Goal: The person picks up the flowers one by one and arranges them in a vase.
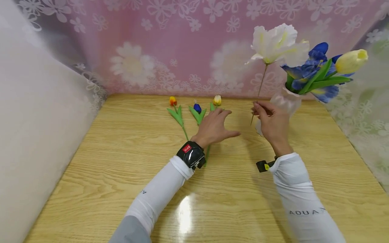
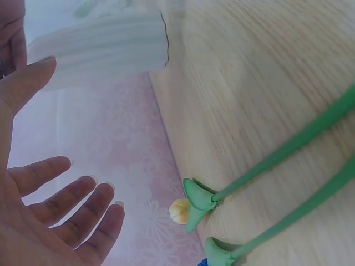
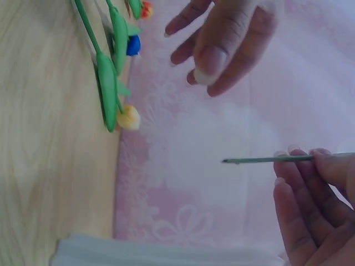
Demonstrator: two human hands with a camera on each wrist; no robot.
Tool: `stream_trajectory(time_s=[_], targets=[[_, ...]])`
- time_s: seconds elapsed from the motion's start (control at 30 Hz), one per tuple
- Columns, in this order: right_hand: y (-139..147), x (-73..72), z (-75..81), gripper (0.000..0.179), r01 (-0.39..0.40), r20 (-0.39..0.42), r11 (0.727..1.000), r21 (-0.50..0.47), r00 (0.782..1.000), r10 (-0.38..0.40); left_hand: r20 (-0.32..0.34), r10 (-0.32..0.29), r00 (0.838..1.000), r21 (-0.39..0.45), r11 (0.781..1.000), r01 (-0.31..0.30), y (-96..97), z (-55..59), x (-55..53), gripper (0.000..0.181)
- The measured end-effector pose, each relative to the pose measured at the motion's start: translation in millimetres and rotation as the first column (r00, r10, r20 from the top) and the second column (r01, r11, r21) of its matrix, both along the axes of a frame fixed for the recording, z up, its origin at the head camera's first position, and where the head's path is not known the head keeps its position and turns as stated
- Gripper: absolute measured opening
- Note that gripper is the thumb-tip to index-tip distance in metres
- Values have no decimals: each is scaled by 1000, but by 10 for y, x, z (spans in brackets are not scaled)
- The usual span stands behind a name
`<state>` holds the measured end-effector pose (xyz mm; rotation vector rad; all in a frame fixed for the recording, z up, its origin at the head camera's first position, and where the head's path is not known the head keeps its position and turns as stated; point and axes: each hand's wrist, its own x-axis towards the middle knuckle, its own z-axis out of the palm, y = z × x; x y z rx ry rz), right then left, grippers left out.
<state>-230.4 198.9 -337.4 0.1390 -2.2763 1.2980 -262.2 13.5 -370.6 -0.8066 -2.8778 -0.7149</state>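
Note:
My right hand [image 1: 275, 126] pinches the thin green stem [image 3: 255, 160] of a large white artificial flower [image 1: 273, 44] between thumb and fingers. The bloom stands upright above the hand, and the stem's bare lower end points down over the table. Just behind the right hand is a white ridged vase [image 1: 287, 100], partly hidden by it, holding a blue iris [image 1: 307, 71] and a pale yellow tulip [image 1: 349, 62]. My left hand [image 1: 212, 127] is held over the table with fingers spread, nothing in it; the left wrist view shows its fingers [image 2: 83, 216] apart.
Under and beside the left hand, three artificial tulips lie on the wooden table [image 1: 136, 189]: an orange one [image 1: 173, 101], a blue one [image 1: 197, 108] and a cream-yellow one [image 1: 217, 100]. A pink floral curtain [image 1: 182, 50] hangs behind. A white wall [image 1: 39, 111] stands at left.

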Motion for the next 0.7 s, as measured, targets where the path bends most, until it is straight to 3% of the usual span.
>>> stream_trajectory(time_s=[0.27,0.47,0.7], targets=[[113,37,119,20,91,-167,996,-27,982,-94,-11,-36,999,11,999,36,73,37,-14,80],[246,41,211,18,95,-215,990,-103,970,-115,-39,-54,998,25,998,55,128,86,-18,79],[365,77,354,18,178,-286,982,-58,940,-187,-45,-74,996,20,997,75,205,153,-32,80]])
